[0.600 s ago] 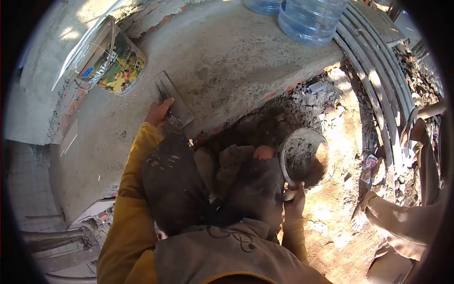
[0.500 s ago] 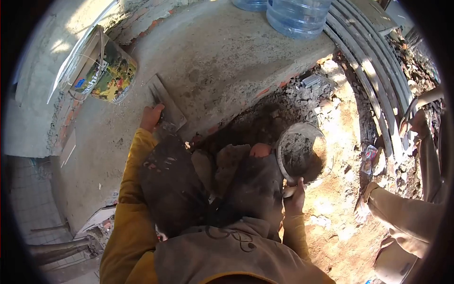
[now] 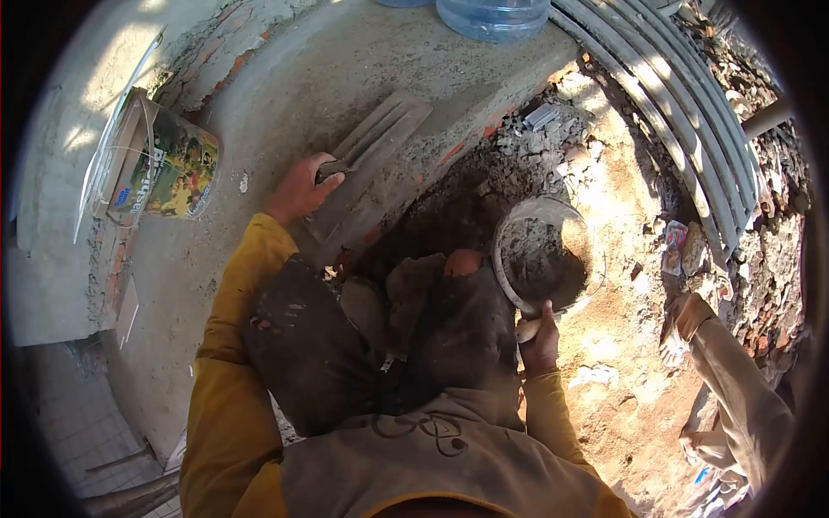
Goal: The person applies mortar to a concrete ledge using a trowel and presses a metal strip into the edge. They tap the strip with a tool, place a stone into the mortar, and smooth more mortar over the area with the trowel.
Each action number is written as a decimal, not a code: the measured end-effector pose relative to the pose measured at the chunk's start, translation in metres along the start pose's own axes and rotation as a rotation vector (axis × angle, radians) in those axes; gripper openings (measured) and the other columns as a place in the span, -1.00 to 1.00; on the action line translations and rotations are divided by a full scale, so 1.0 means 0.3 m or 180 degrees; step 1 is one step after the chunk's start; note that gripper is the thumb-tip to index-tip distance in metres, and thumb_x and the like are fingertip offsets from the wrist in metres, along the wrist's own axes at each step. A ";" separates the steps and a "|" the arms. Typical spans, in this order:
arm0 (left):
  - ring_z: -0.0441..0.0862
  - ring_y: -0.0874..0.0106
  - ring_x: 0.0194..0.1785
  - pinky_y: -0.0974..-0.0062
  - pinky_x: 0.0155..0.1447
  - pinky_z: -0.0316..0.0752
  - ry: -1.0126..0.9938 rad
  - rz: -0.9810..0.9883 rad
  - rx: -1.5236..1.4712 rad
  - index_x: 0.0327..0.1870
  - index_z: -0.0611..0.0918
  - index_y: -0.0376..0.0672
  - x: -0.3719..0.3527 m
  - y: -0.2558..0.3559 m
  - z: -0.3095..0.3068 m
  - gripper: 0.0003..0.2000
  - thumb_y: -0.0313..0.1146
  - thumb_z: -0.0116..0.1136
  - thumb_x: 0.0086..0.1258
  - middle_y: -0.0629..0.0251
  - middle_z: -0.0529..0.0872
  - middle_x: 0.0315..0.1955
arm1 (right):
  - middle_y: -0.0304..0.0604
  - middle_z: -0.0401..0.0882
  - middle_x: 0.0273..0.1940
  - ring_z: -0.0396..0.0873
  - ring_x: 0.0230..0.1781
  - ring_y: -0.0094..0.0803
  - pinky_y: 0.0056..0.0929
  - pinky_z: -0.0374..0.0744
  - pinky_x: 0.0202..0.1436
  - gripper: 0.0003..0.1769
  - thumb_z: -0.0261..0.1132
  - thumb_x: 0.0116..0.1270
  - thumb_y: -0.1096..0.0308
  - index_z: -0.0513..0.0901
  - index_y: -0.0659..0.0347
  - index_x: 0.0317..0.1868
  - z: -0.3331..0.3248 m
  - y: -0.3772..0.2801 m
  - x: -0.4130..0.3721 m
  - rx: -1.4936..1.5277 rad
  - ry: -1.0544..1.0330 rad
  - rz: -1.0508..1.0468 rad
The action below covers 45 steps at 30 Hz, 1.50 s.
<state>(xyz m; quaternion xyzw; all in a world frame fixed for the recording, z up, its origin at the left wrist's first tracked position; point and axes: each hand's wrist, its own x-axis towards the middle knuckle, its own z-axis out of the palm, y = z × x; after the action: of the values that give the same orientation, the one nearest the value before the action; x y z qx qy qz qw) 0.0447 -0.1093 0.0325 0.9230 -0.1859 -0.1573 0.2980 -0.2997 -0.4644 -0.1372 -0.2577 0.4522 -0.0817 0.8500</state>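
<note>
My left hand (image 3: 302, 188) is closed round the dark handle of a flat rectangular metal trowel (image 3: 380, 138), which lies on or just above the grey concrete slab (image 3: 345, 52). At my right knee, my right hand (image 3: 542, 345) is closed on a pale wooden handle (image 3: 527, 330) beside the rim of a round bucket (image 3: 503, 285). Wet grey mortar (image 3: 535, 263) is inside the bucket. What the wooden handle belongs to is hidden.
A printed plastic bucket (image 3: 186, 168) stands at the left on the slab. Large water bottles (image 3: 494, 19) are at the top. Curved grey pipes (image 3: 665, 112) run along the right. Another person's leg (image 3: 734, 380) is at the lower right, over rubble and soil.
My left hand has moved up and right with the trowel, which has turned to slant up to the right. The view has shifted, and the other person's legs have changed position.
</note>
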 end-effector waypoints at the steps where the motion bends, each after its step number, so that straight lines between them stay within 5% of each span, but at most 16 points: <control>1: 0.66 0.24 -0.19 0.30 -0.02 0.53 0.0042 0.0381 0.0235 0.11 0.58 -0.30 0.026 -0.010 0.004 -0.54 -0.06 0.24 0.45 0.04 0.69 -0.18 | -0.10 0.51 -0.59 0.52 -0.61 -0.25 -0.20 0.59 -0.40 -0.59 0.25 0.52 0.04 0.50 0.21 -0.35 0.008 0.001 -0.003 0.0145 0.0142 -0.0024; 5: 0.64 0.10 0.09 0.25 0.18 0.49 0.0041 0.0677 0.0483 0.14 0.58 -0.32 0.103 -0.025 0.007 -0.51 -0.04 0.23 0.44 -0.09 0.68 -0.04 | -0.13 0.56 -0.48 0.56 -0.53 -0.30 -0.27 0.60 -0.39 -0.64 0.25 0.52 0.07 0.51 0.22 -0.26 -0.013 0.001 -0.007 0.0063 -0.0298 0.0012; 15: 0.67 0.01 0.06 0.22 0.15 0.52 -0.0085 0.0621 0.0558 0.16 0.58 -0.35 0.180 -0.038 0.043 -0.48 -0.06 0.27 0.41 -0.16 0.71 -0.06 | -0.26 0.60 -0.32 0.52 -0.48 -0.45 -0.42 0.52 -0.44 -0.64 0.18 0.55 -0.01 0.58 0.14 -0.07 0.001 0.015 -0.005 -0.0005 0.0224 -0.0058; 17: 0.67 -0.02 0.07 0.22 0.15 0.52 0.0050 0.0578 0.0757 0.16 0.58 -0.36 0.180 -0.034 0.045 -0.48 -0.07 0.28 0.40 -0.18 0.70 -0.06 | -0.17 0.59 -0.19 0.59 -0.27 -0.37 -0.32 0.63 -0.29 -0.66 0.25 0.52 0.07 0.54 0.22 -0.05 -0.033 0.018 0.009 0.0142 -0.0040 0.0049; 26: 0.64 -0.08 0.13 0.19 0.19 0.52 -0.0065 0.0517 0.0847 0.16 0.58 -0.35 0.213 -0.037 0.058 -0.47 -0.08 0.30 0.37 -0.21 0.70 -0.02 | -0.12 0.60 -0.32 0.59 -0.49 -0.31 -0.31 0.62 -0.45 -0.69 0.20 0.55 0.10 0.52 0.22 -0.09 0.044 -0.011 -0.038 0.0064 0.0146 -0.0053; 31: 0.63 -0.08 0.16 0.20 0.23 0.51 -0.0144 0.0385 0.0884 0.16 0.58 -0.37 0.223 -0.027 0.061 -0.46 -0.08 0.31 0.36 -0.23 0.69 0.00 | -0.17 0.62 -0.29 0.57 -0.46 -0.38 -0.37 0.59 -0.41 -0.65 0.23 0.53 0.05 0.53 0.20 -0.02 0.016 -0.012 -0.037 -0.0160 0.0081 -0.0021; 37: 0.62 -0.08 0.18 0.21 0.25 0.50 -0.0022 0.0395 0.0988 0.19 0.56 -0.39 0.230 -0.053 0.070 -0.43 -0.07 0.33 0.35 -0.24 0.67 0.05 | -0.12 0.56 -0.28 0.60 -0.39 -0.40 -0.41 0.62 -0.37 -0.53 0.31 0.47 -0.01 0.45 0.21 0.07 0.084 -0.046 -0.147 -0.0927 0.1011 -0.0989; 42: 0.60 -0.08 0.22 0.22 0.28 0.50 -0.0018 0.0281 0.1139 0.23 0.54 -0.39 0.225 -0.022 0.071 -0.41 -0.10 0.34 0.34 -0.24 0.66 0.09 | -0.26 0.43 -0.52 0.47 -0.66 -0.54 -0.54 0.45 -0.64 -0.59 0.27 0.49 0.08 0.33 0.24 -0.09 0.000 -0.067 -0.213 -0.1407 0.1202 -0.1637; 45: 0.60 -0.07 0.23 0.22 0.29 0.50 0.0075 0.0226 0.1260 0.24 0.54 -0.38 0.220 -0.013 0.076 -0.42 -0.13 0.36 0.33 -0.24 0.66 0.10 | -0.20 0.48 -0.51 0.43 -0.67 -0.56 -0.55 0.40 -0.62 -0.48 0.32 0.45 0.08 0.34 0.36 0.04 -0.025 -0.104 -0.248 -0.2031 0.1133 -0.1853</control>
<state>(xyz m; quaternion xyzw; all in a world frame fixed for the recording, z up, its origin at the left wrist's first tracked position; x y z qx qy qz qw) 0.0946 -0.1465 0.0007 0.9582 -0.2421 -0.0963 0.1183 -0.3458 -0.4661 -0.0706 -0.6043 0.5025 -0.2167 0.5791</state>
